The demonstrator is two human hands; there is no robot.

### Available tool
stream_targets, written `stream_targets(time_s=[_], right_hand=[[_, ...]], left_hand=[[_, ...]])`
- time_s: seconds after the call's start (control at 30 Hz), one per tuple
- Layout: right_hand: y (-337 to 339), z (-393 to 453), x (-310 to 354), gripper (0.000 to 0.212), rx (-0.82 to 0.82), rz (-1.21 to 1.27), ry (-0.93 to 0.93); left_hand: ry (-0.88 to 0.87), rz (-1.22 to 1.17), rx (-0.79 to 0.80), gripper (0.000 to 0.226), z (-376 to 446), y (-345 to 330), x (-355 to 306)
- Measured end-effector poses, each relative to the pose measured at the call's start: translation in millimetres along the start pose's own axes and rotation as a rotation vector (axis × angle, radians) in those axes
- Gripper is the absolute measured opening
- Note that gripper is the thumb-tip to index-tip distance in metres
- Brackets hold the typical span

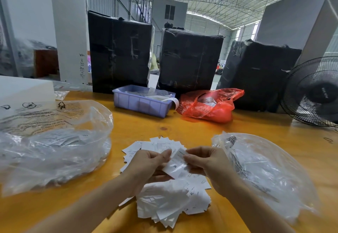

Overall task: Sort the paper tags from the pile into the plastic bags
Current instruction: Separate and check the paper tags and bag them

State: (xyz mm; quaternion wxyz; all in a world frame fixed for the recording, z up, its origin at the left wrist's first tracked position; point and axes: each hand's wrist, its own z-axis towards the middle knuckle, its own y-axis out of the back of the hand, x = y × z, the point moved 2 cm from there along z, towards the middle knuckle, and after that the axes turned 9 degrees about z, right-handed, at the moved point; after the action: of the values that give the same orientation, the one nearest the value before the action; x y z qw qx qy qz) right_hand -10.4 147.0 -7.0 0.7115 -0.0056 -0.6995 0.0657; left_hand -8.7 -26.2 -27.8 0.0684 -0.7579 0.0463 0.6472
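Note:
A pile of white paper tags (170,201) lies on the orange table in front of me, some marked XL. My left hand (148,167) and my right hand (208,165) both pinch one white tag marked M (176,165) above the pile. A clear plastic bag (53,145) holding tags lies on the left of the pile. On the right lies a second clear plastic bag (265,176), also with tags inside.
A purple plastic bin (140,102) and a red plastic bag (210,106) sit further back on the table (146,126). Three black wrapped bales (188,59) stand behind them. A black fan (312,91) stands at the right edge.

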Motion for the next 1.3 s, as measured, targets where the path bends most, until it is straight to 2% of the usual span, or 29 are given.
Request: stream_targets(time_s=[0.1,0.23,0.33,0.53,0.63,0.73,0.83,0.9,1.03,1.17,1.23,1.3], right_hand=[[1.7,0.4,2.0,0.013,-0.036,0.082,-0.033],[1.5,-0.9,4.9,0.012,-0.034,0.086,-0.02],[1.6,-1.9,6.2,0.012,-0.02,0.084,-0.017],[-0.5,-4.5,6.9,0.015,0.002,0.103,-0.009],[-4.9,-3.9,8.9,0.009,0.026,0.083,-0.007],[-4.9,-2.9,10.3,0.009,0.055,0.013,-0.014],[1.0,1.3,12.4,0.01,0.058,-0.045,0.004],[6.4,4.4,14.3,0.011,0.058,-0.061,0.026],[16.5,6.1,15.9,0.033,0.013,-0.071,0.043],[19.1,7.1,18.6,0.022,-0.034,-0.09,0.098],[21.7,7.9,25.2,0.015,-0.046,-0.089,0.134],[26.3,5.7,36.4,0.01,-0.098,-0.096,0.189]], left_hand=[[0.078,0.065,0.116,0.048,-1.3,4.6,-6.1],[0.063,0.148,0.214,0.038,-2.5,9.3,-10.2],[0.039,0.184,0.204,0.023,-1.5,12.7,-11.5],[-0.048,0.425,0.155,0.02,-5.9,26.3,-34.3],[-0.138,0.547,-0.022,0.007,-9.2,63.1,-67.3],[-0.212,0.724,-0.416,0.015,-19.7,127.4,-99.6],[-0.089,0.885,-0.715,0.019,-34.2,194.3,-104.2],[0.036,0.964,-0.779,0.018,-38.8,222.0,-94.2],[0.18,1.151,-0.831,0.016,-35.3,234.7,-77.3],[0.245,1.366,-0.963,0.013,-30.9,224.8,-74.8],[0.19,1.448,-1.053,0.014,-30.3,211.4,-81.9],[-0.067,1.517,-1.08,0.018,-24.2,187.3,-90.6]])
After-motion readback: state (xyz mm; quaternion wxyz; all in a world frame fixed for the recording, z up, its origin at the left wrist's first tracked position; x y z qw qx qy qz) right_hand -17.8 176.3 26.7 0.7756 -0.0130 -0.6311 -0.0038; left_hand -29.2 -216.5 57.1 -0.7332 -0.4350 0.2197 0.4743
